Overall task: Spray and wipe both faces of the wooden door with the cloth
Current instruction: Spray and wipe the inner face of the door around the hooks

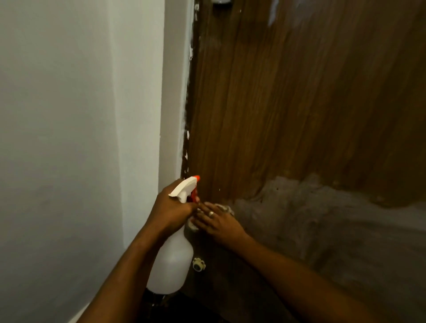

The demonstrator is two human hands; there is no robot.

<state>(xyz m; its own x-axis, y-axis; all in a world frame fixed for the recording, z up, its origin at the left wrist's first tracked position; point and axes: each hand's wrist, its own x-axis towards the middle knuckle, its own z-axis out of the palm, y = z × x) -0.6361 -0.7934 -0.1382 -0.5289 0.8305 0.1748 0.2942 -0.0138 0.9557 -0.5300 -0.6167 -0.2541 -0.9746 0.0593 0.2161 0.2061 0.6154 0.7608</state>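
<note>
The wooden door [288, 103] fills the right side of the head view, brown with vertical grain and a dull greyish band across its lower part. My left hand [171, 208] grips the neck of a white spray bottle [171, 265] with a white and orange trigger head, nozzle pointing at the door's left edge. My right hand [216, 222], a ring on one finger, presses a pale cloth [227, 208] flat against the door just right of the bottle. Most of the cloth is hidden under that hand.
A white wall [69, 138] and the white door frame [171, 92] stand close on the left, with paint smears along the door's edge. A small round fitting [198, 264] sits low on the door. A metal fitting [221, 2] shows at the top.
</note>
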